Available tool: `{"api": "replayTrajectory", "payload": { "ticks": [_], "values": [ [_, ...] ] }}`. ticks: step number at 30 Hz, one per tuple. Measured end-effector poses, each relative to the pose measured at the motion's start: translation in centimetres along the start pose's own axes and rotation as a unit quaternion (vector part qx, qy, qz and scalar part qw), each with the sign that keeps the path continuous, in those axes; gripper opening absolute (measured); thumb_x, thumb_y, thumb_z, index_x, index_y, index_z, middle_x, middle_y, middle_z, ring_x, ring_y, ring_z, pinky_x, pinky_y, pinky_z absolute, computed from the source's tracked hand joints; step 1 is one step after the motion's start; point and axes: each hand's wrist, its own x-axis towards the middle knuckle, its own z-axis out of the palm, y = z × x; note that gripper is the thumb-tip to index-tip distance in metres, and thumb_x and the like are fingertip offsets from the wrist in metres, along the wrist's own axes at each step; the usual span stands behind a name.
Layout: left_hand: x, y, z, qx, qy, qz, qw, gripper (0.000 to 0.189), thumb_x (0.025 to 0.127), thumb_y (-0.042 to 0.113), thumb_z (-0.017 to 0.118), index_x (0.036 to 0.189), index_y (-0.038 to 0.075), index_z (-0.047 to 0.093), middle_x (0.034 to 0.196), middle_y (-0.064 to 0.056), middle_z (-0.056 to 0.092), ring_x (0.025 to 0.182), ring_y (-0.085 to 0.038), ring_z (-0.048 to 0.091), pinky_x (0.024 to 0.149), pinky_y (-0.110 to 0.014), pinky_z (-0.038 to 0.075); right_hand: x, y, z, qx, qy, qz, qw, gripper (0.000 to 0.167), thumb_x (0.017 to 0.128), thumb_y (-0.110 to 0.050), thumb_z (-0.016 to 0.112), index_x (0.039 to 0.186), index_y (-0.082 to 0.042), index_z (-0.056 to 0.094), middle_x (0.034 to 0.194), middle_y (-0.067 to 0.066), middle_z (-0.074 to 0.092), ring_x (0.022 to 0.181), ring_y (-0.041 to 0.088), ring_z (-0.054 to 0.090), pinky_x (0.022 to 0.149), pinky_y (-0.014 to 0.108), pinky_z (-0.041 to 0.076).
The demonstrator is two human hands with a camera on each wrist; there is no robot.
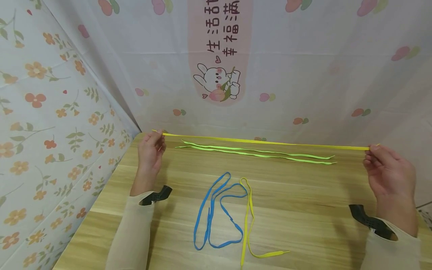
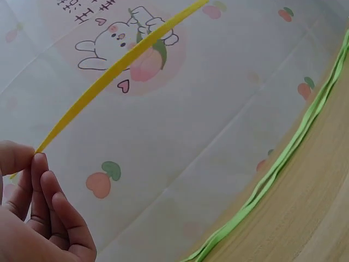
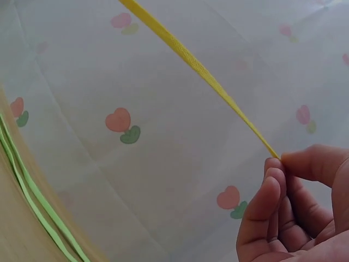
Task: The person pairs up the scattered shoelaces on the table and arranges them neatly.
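bare table (image 1: 303,195) between hands, laces midway

The backdrop cloth (image 1: 303,56) bears pink-panel Chinese characters reading 生活甜 and 幸福满 above a rabbit drawing.

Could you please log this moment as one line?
left hand: pinches yellow lace end | right hand: pinches other end | lace: taut above table
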Motion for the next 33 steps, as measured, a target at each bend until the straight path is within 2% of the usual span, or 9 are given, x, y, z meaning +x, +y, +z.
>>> {"api": "replayTrajectory", "payload": {
  "ticks": [6, 10, 15, 19, 26, 33],
  "values": [
    [0.3, -0.7, -0.1, 0.048, 0.006, -0.01, 0.9988, 0.034, 0.109, 0.008, 0.068, 0.076, 0.016, 0.069, 0.084, 0.003, 0.07, 0.081, -0.012, 0.061, 0.076, -0.022, 0.05, 0.4, 0.5, 0.0, -0.066, 0.008, 0.004, 0.9978, 0.006, 0.099, 0.01, 0.074, 0.099, 0.008, 0.08, 0.093, 0.01, 0.077, 0.072, 0.018, 0.075, 0.065, 0.024, 0.062],
    [0.5, -1.1, -0.3, 0.061, 0.016, -0.008, 0.998, 0.036, 0.109, 0.009, 0.069, 0.074, 0.016, 0.069, 0.083, 0.004, 0.071, 0.081, -0.011, 0.062, 0.078, -0.022, 0.051, 0.7, 0.8, -0.4, -0.081, 0.026, 0.015, 0.9962, 0.006, 0.098, 0.009, 0.077, 0.101, 0.006, 0.081, 0.093, 0.008, 0.077, 0.073, 0.017, 0.075, 0.065, 0.024, 0.062],
    [1.0, -1.6, -0.5, 0.072, 0.025, -0.013, 0.997, 0.037, 0.108, 0.01, 0.071, 0.072, 0.016, 0.069, 0.082, 0.004, 0.072, 0.08, -0.01, 0.063, 0.075, -0.021, 0.05, 1.1, 0.9, -1.2, -0.074, 0.045, 0.052, 0.9949, 0.005, 0.098, 0.006, 0.079, 0.102, 0.003, 0.082, 0.093, 0.008, 0.078, 0.075, 0.016, 0.074, 0.065, 0.025, 0.062],
    [1.3, -2.1, -0.8, 0.075, 0.024, -0.029, 0.9965, 0.035, 0.109, 0.009, 0.07, 0.074, 0.016, 0.07, 0.082, 0.003, 0.073, 0.078, -0.01, 0.063, 0.072, -0.019, 0.05, 1.5, 0.9, -1.9, -0.057, 0.041, 0.082, 0.9942, 0.008, 0.099, 0.009, 0.076, 0.099, 0.004, 0.082, 0.09, 0.01, 0.079, 0.074, 0.018, 0.075, 0.063, 0.027, 0.062],
    [1.5, -3.2, -1.2, 0.09, 0.025, -0.052, 0.9943, 0.034, 0.108, 0.009, 0.07, 0.075, 0.016, 0.07, 0.083, 0.003, 0.073, 0.081, -0.01, 0.063, 0.071, -0.019, 0.049, 2.0, 1.4, -2.4, -0.07, 0.042, 0.106, 0.991, 0.013, 0.1, 0.01, 0.074, 0.092, 0.002, 0.082, 0.084, 0.011, 0.079, 0.072, 0.018, 0.077, 0.062, 0.027, 0.062],
    [1.7, -4.2, -1.8, 0.123, 0.042, -0.075, 0.9887, 0.029, 0.106, 0.011, 0.073, 0.078, 0.017, 0.073, 0.083, 0.006, 0.074, 0.084, -0.01, 0.063, 0.072, -0.021, 0.05, 2.4, 2.3, -3.1, -0.096, 0.015, 0.113, 0.9888, 0.021, 0.103, 0.01, 0.069, 0.088, 0.002, 0.081, 0.082, 0.01, 0.079, 0.069, 0.016, 0.076, 0.062, 0.026, 0.062]
  ]
}}
